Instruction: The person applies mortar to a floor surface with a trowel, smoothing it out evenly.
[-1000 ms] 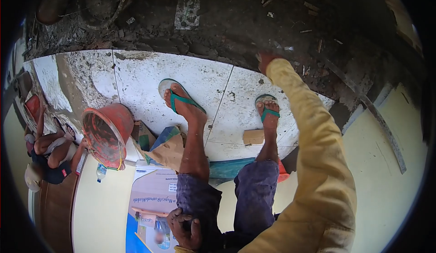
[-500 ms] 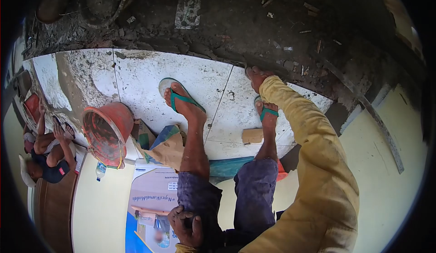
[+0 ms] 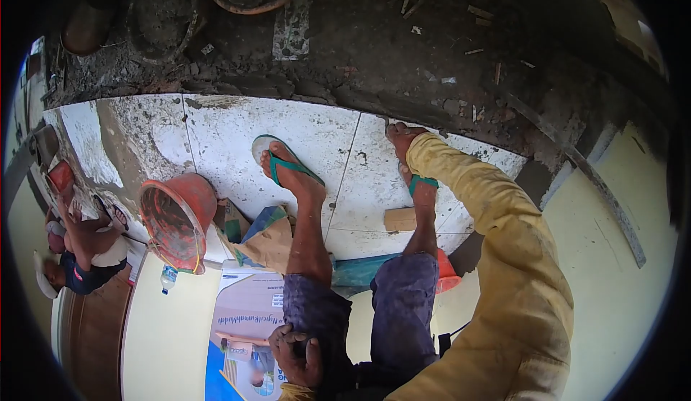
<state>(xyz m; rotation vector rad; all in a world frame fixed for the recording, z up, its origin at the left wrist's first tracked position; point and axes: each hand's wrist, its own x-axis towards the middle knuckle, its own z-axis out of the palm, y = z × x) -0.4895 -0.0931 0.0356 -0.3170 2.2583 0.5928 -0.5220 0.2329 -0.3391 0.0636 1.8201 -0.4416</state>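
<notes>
My right hand, at the end of a yellow sleeve, is down at the edge of a white floor tile, beside the dark mortar bed. Its fingers are bent and close together, touching the tile's edge; whatever may be inside them is hidden. Over my knee rests my left hand, fingers loosely bent and thumb apart, with nothing visible in it. Both my feet, in green flip-flops, stand on mortar-smeared white tiles.
A dirty red bucket lies tipped to the left, near torn paper sacking. A small brown block sits by my foot. Round tubs and a long metal strip lie on the mortar side. Another person crouches far left.
The view has shifted slightly, so the tiles and bucket appear lower. My right hand stays at the tile edge and my left on the knee. The other person's arms have moved.
</notes>
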